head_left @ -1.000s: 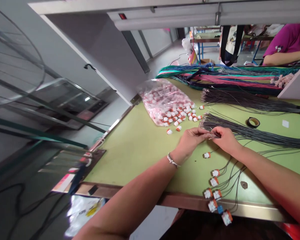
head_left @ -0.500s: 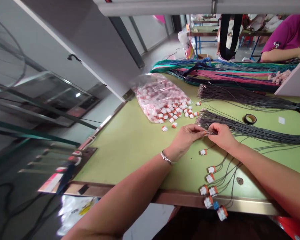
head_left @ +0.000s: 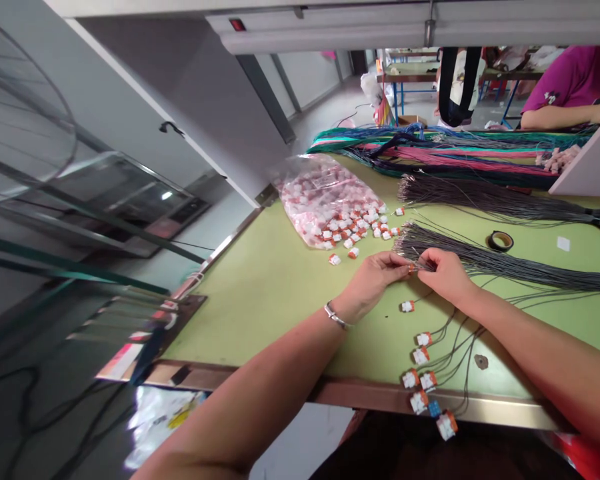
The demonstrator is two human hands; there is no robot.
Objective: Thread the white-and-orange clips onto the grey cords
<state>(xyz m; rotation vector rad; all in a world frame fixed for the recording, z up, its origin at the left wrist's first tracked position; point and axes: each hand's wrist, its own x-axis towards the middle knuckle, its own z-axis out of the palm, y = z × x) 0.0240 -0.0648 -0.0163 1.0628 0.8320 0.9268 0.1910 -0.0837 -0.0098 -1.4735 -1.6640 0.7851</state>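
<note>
Left hand (head_left: 380, 272), fingertips pinched on small orange plastic connector (head_left: 411, 268); right hand (head_left: 446, 272), fingers closed on thin grey wires (head_left: 423, 266) pointing left at connector, well in from green worktop's (head_left: 275, 293) front edge.

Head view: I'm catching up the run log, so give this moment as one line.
left hand: pinching orange-edged connector, mostly hidden | right hand: holding gray wires | nearby: gray wire bundle, black tape roll

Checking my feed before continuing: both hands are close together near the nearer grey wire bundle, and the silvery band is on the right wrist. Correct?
The side is wrong: the head view shows the silvery band on the left wrist. The left hand and right hand are close together near the nearer grey wire bundle.
</note>
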